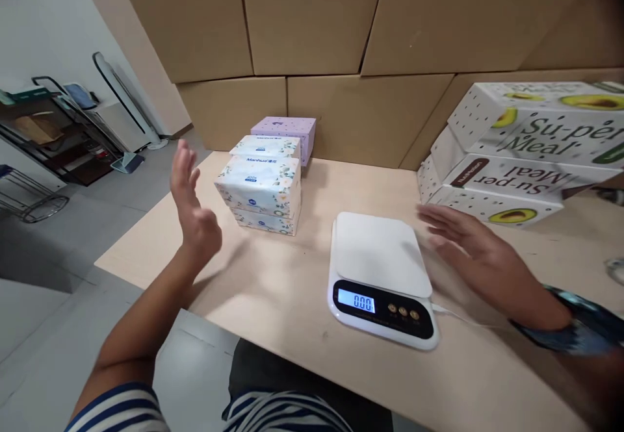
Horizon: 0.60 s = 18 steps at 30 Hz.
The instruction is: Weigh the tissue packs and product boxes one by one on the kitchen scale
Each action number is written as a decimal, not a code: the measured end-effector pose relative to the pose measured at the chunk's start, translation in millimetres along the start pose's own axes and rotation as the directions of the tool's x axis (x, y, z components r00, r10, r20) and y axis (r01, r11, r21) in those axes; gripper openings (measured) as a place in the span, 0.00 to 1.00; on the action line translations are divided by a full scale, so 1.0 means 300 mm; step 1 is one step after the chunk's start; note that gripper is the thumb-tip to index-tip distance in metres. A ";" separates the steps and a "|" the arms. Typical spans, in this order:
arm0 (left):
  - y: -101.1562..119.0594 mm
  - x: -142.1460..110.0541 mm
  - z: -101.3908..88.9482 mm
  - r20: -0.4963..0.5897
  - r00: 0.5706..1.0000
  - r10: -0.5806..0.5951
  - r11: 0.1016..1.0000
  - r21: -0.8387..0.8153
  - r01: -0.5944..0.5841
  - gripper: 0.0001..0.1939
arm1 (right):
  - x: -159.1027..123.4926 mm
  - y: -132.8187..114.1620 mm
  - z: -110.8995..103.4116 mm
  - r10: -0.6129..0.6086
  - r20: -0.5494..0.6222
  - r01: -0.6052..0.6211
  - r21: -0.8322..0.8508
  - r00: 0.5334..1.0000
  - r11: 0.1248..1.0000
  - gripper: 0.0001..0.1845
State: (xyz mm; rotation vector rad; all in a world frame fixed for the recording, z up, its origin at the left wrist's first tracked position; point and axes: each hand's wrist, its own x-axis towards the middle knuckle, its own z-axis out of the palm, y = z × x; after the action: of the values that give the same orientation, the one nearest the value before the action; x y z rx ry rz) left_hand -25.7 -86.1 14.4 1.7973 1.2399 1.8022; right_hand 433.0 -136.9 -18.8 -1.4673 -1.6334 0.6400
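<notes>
My left hand (194, 211) is raised over the table's left side, fingers stretched upward and nothing in them. Just right of it stands a stack of flowered tissue packs (260, 182), apart from the hand. A white digital scale (380, 256) lies in front of me, its lit display (357, 301) reading 0.00 and its plate bare. To the right of the scale hovers my right hand (470, 256), fingers extended together and holding nothing. Behind that hand are stacked white "Su-per Meal" boxes (536, 133) with avocado pictures.
A purple box (287, 130) sits behind the tissue packs. Large cardboard boxes (312, 16) form a wall along the back of the wooden table (312, 276). A white cable (458, 315) runs right from the scale. A shelf rack (43, 133) stands on the floor at far left.
</notes>
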 end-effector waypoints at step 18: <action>0.197 -0.227 0.221 0.658 0.724 0.207 0.943 -0.332 0.032 0.47 | -0.010 -0.214 0.146 -0.328 -0.459 0.440 0.162 0.826 0.883 0.17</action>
State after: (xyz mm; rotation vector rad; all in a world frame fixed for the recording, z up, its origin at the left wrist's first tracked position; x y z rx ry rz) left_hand 67.3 -147.3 2.6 2.0515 0.5299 1.0808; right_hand 361.3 -145.2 9.7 -0.9524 -1.3831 0.2649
